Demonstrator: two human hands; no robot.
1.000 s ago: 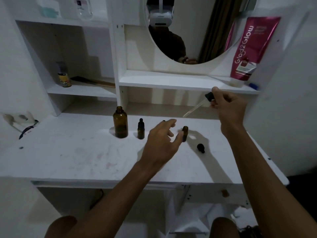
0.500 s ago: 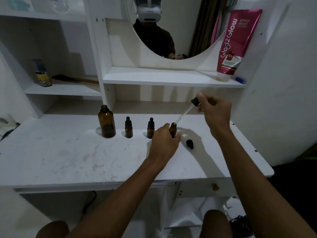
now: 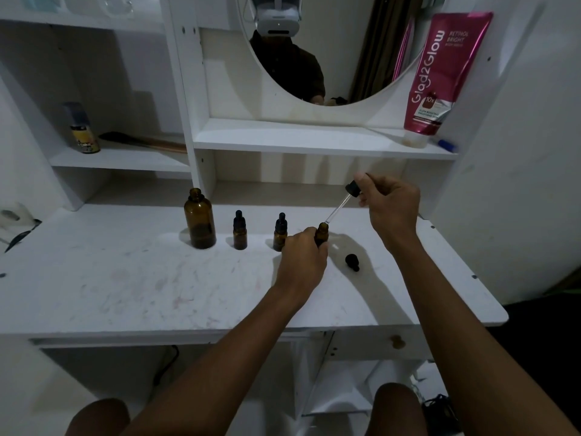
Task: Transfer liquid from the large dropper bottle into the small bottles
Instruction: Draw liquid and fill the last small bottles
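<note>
Small bottle (image 3: 322, 232), uncapped on the worktop (image 3: 157, 284), now sits in the closed grip of the left hand (image 3: 303, 262). The right hand (image 3: 390, 204) pinches the dropper (image 3: 342, 202), its tip lowered to the mouth. Dispensing seems next; the large dropper bottle (image 3: 200, 220) stands open farther left.

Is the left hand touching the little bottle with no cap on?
Touching. In the head view the left hand grips the little uncapped bottle, fingers curled round its body.
</note>
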